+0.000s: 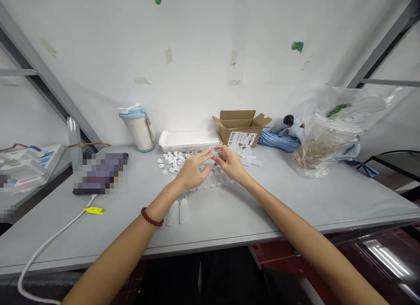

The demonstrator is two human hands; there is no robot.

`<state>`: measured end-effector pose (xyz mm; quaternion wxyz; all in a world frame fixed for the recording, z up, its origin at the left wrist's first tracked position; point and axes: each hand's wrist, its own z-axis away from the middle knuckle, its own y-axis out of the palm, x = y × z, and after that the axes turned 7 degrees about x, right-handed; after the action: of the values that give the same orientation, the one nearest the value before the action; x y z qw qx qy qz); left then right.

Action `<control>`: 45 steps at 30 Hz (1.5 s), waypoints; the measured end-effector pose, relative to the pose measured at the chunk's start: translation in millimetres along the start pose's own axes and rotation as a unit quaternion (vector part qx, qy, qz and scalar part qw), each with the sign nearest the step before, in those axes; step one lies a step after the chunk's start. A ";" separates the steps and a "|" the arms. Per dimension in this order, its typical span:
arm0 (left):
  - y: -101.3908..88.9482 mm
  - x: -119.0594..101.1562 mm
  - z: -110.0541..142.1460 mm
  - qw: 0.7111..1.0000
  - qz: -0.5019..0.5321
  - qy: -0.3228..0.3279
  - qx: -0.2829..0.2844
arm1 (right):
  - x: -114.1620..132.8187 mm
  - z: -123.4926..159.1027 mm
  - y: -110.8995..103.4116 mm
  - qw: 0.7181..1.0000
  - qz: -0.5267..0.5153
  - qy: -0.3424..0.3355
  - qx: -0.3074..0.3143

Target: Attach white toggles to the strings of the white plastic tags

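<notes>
My left hand (pixel 194 169) and my right hand (pixel 231 164) meet at their fingertips above the middle of the table. Between the fingertips is a small clear plastic piece (pixel 214 152), partly hidden; its exact kind is unclear. Beneath and just in front of my hands lies a row of small translucent vials (pixel 217 178). Two more vials, one of them a flat translucent vial (pixel 183 210), lie nearer the front edge, beside my left wrist. A loose pile of small white caps (pixel 171 161) is spread left of my left hand. Several clear tubes (pixel 254 162) rest beyond my right hand.
Behind my hands stand stacked white trays (pixel 190 138) and an open cardboard box (pixel 241 125). At left are a tumbler (pixel 138 129), a dark phone-like device (pixel 101 173) and its white cable (pixel 52 241). A bagged cup (pixel 331 138) and blue cloth (pixel 280 140) sit at right.
</notes>
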<state>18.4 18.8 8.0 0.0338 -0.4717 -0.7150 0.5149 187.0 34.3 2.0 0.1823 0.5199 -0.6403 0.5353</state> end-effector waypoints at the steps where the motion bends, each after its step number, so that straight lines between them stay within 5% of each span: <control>1: -0.5 -1.3 0.2 1.000 0.008 -0.001 -0.003 | 1.1 0.5 -0.4 1.000 -0.009 0.001 -0.003; 12: -8.1 -9.3 -0.9 0.995 0.093 -0.012 -0.034 | -3.3 -1.5 -0.6 0.978 -0.200 0.063 -0.014; 16: -10.7 -4.8 -4.0 0.990 0.084 -0.062 -0.096 | 6.4 0.5 -3.4 0.946 -0.311 0.083 0.026; 22: -8.4 -2.5 -4.0 0.998 0.019 -0.022 -0.051 | 20.2 6.5 -0.9 0.878 -0.459 0.108 0.082; 28: -18.4 -5.5 3.5 0.998 -0.015 0.036 -0.052 | 19.2 8.5 3.2 0.851 -0.493 0.119 0.139; 33: -31.7 -14.1 25.2 0.997 -0.040 0.050 -0.052 | 25.6 14.0 3.4 0.850 -0.469 0.106 0.215; 38: -39.3 -28.2 64.1 0.995 -0.075 0.061 -0.003 | 37.7 23.2 0.4 0.877 -0.303 0.108 0.356; 42: -34.9 -36.9 93.0 0.994 -0.089 0.040 0.058 | 40.6 29.2 4.7 0.825 -0.200 0.113 0.516; 45: -30.2 -40.5 103.7 0.991 -0.106 0.030 0.080 | 40.1 31.1 10.3 0.806 -0.158 0.121 0.557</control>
<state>-34.0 -83.8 0.5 0.1478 -0.4042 -0.7160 0.5497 172.4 -13.0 17.3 0.0190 0.5572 -0.1139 0.8223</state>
